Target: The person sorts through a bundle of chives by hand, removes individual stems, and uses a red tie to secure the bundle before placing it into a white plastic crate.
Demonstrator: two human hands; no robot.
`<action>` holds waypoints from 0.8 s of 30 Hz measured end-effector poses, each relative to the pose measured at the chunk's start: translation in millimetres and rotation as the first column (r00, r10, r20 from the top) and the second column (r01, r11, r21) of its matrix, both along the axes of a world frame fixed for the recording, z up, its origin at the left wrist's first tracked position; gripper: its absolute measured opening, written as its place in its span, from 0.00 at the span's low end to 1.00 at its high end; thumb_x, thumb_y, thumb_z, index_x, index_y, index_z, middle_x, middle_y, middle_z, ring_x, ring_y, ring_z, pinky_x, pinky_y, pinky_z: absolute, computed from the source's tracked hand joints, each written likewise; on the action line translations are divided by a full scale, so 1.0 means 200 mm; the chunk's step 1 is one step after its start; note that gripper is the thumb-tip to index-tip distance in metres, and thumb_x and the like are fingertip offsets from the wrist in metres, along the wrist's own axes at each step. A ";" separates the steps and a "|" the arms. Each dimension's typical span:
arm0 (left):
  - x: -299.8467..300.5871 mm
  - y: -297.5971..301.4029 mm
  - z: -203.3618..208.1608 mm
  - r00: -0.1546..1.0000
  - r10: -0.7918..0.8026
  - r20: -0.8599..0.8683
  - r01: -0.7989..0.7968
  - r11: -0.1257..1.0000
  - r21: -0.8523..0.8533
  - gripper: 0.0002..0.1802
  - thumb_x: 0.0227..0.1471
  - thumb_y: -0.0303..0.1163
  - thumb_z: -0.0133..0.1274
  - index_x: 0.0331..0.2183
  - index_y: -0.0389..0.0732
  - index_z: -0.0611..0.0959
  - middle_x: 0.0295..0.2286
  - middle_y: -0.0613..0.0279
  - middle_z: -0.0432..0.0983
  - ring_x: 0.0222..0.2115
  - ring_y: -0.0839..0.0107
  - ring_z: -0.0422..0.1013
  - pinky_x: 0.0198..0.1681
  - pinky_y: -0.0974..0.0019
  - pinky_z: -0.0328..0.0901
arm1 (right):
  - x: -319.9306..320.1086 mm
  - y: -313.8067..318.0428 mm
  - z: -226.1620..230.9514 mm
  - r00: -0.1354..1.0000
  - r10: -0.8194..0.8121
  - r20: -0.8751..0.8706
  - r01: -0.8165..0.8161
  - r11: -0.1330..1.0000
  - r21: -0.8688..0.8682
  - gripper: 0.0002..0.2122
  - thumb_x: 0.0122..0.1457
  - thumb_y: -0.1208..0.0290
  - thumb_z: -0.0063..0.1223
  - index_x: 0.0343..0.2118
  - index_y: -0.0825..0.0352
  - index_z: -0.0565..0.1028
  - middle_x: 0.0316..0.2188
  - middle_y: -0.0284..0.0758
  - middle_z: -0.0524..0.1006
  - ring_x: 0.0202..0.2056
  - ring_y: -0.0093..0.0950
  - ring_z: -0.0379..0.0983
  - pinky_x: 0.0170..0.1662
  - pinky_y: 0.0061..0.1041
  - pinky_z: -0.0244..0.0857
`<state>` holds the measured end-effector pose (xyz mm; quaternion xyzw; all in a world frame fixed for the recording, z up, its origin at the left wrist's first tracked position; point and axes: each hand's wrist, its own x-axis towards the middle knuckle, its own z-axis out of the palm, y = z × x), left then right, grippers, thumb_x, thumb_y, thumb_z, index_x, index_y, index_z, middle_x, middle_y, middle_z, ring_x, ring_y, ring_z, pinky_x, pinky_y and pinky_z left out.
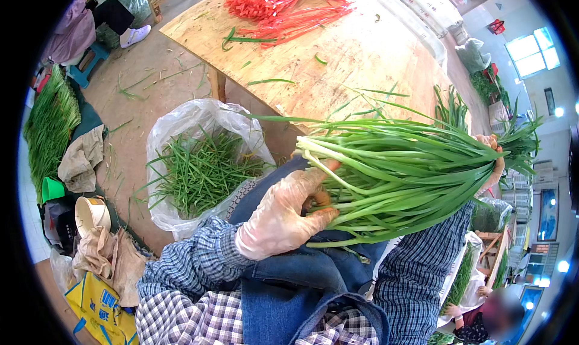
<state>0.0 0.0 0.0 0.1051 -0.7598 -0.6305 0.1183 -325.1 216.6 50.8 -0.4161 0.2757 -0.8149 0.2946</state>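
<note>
A large bunch of garlic chives [398,164] lies sideways across my lap, pale stem ends to the left and green leaves spreading right. My gloved left hand [283,209] is at the stem ends, its fingers curled round some lower stalks. Farther right, my right hand [496,167] grips the leafy part from the far side; the leaves hide most of its fingers. Leaf tips [522,137] stick out beyond that grip. Close to the bunch is the wooden table [374,61], with a few loose leaves on its near edge.
Red plastic ties [265,7] lie on the table. Left of my knees stands a clear plastic bag [161,131] of leaf scraps. More chives [51,125], a yellow bag [99,306] and cloths [81,158] are at far left. Another person [482,321] works at lower right.
</note>
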 end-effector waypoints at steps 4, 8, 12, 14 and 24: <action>-0.01 0.01 0.03 0.995 -0.096 -0.005 0.074 0.728 0.682 0.32 0.46 0.22 0.55 0.54 0.40 0.65 0.33 0.64 0.71 0.31 0.80 0.67 0.36 0.76 0.64 | 0.13 -0.04 0.08 0.917 -0.350 0.190 0.346 0.937 0.055 0.09 0.54 0.70 0.47 0.35 0.69 0.67 0.24 0.28 0.69 0.26 0.19 0.59 0.32 0.23 0.57; -0.04 0.01 0.08 0.995 -0.094 -0.037 0.086 0.590 0.803 0.22 0.52 0.25 0.49 0.50 0.35 0.69 0.43 0.58 0.70 0.43 0.74 0.66 0.47 0.70 0.62 | 0.12 0.02 0.12 0.825 -0.521 0.218 0.535 0.845 -0.004 0.08 0.55 0.71 0.46 0.34 0.68 0.66 0.21 0.26 0.63 0.24 0.20 0.55 0.31 0.23 0.53; -0.11 0.01 0.12 0.964 -0.236 -0.124 0.249 0.629 0.737 0.21 0.49 0.21 0.49 0.47 0.33 0.71 0.43 0.57 0.71 0.43 0.71 0.67 0.48 0.69 0.61 | 0.10 0.00 0.11 0.969 -0.196 0.150 0.207 0.976 -0.067 0.10 0.54 0.70 0.46 0.36 0.69 0.66 0.24 0.27 0.65 0.25 0.20 0.56 0.32 0.23 0.54; -0.12 0.01 0.10 0.964 -0.222 -0.147 0.261 0.688 0.677 0.19 0.48 0.21 0.49 0.45 0.34 0.73 0.43 0.58 0.72 0.43 0.71 0.67 0.48 0.69 0.61 | 0.15 -0.03 0.12 0.925 -0.287 0.250 0.304 0.952 -0.030 0.09 0.55 0.70 0.46 0.36 0.69 0.66 0.25 0.27 0.65 0.26 0.20 0.57 0.32 0.23 0.54; 0.16 -0.21 -0.23 0.970 0.239 -0.037 -0.230 0.862 -0.451 0.06 0.44 0.20 0.50 0.28 0.35 0.81 0.25 0.51 0.76 0.26 0.60 0.74 0.30 0.65 0.69 | 0.14 0.01 0.15 0.979 -0.110 0.170 0.145 0.966 -0.213 0.10 0.55 0.72 0.45 0.37 0.72 0.66 0.22 0.24 0.61 0.24 0.18 0.54 0.31 0.21 0.53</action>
